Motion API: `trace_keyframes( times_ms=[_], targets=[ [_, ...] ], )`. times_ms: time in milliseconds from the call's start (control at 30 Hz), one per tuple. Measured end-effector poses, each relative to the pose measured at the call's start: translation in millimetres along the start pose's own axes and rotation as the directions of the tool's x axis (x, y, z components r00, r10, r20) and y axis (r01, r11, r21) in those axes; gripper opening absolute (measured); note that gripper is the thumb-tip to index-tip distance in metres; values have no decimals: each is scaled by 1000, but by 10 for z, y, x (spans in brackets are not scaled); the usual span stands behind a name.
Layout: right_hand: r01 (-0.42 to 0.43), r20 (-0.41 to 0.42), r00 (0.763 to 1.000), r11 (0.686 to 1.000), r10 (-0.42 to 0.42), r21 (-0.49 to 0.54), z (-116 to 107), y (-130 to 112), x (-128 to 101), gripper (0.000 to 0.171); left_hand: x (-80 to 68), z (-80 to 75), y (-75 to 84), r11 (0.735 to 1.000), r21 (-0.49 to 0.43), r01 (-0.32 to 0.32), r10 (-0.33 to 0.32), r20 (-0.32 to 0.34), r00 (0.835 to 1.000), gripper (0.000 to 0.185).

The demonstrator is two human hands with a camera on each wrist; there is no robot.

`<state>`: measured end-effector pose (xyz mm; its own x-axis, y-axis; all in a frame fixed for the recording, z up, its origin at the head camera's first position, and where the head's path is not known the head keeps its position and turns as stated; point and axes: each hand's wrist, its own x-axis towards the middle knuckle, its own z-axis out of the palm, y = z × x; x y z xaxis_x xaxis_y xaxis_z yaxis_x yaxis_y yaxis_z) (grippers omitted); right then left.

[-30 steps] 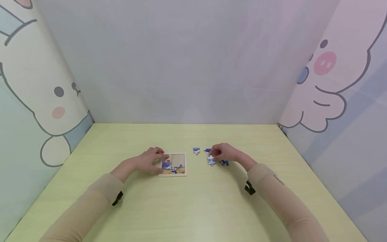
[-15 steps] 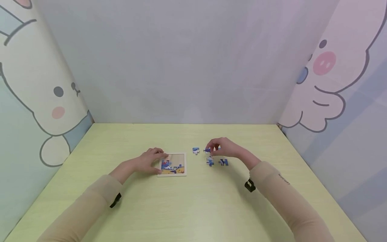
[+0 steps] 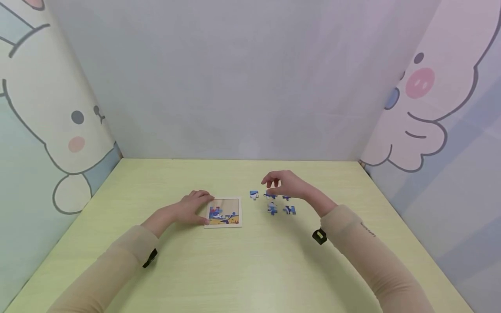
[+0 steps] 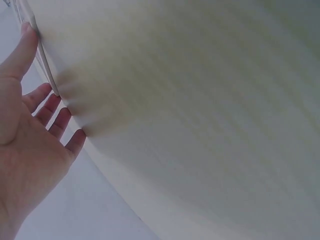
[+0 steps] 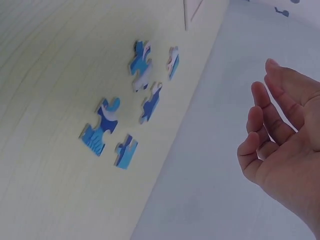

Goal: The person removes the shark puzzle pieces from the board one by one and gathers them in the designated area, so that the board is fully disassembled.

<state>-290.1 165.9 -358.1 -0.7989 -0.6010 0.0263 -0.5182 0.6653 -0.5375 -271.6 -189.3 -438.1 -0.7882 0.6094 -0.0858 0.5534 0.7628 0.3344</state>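
Note:
My left hand lies at the left side of a framed jigsaw board, thumb and fingers spread along its edge. The left wrist view shows the thumb on the frame and the fingertips beside its corner. Part of the board's lower picture is filled with blue and orange pieces; bare wood shows above. My right hand hovers over the loose jigsaw pieces, fingers loosely bent and holding nothing. Below it lie a blue-and-white piece, a dark blue piece and a small edge piece.
Another loose piece lies between the board and the right hand. The pale yellow table ends at a grey back wall. Side walls with cartoon animals flank it.
My right hand has let go of the blue-and-white piece, which now lies turned, and has risen away toward the back. My left hand stays by the board, its index finger slightly drawn back.

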Motion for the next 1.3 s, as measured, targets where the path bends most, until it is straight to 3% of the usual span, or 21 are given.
trace_keyframes(
  times_ms=[367,767,1300],
  targets=[
    [22,-63,998,999,-19,44,127,-283,122,30,10,6,4,1000,-24,17,-17,-3,1000,86],
    [68,-62,996,994,-63,85,419,-466,347,35,21,-9,-6,1000,-12,27,-27,-17,999,85],
    [-26,83,996,992,17,120,953,-481,645,32,33,-21,-14,1000,2,19,-19,-27,999,87]
  ],
)
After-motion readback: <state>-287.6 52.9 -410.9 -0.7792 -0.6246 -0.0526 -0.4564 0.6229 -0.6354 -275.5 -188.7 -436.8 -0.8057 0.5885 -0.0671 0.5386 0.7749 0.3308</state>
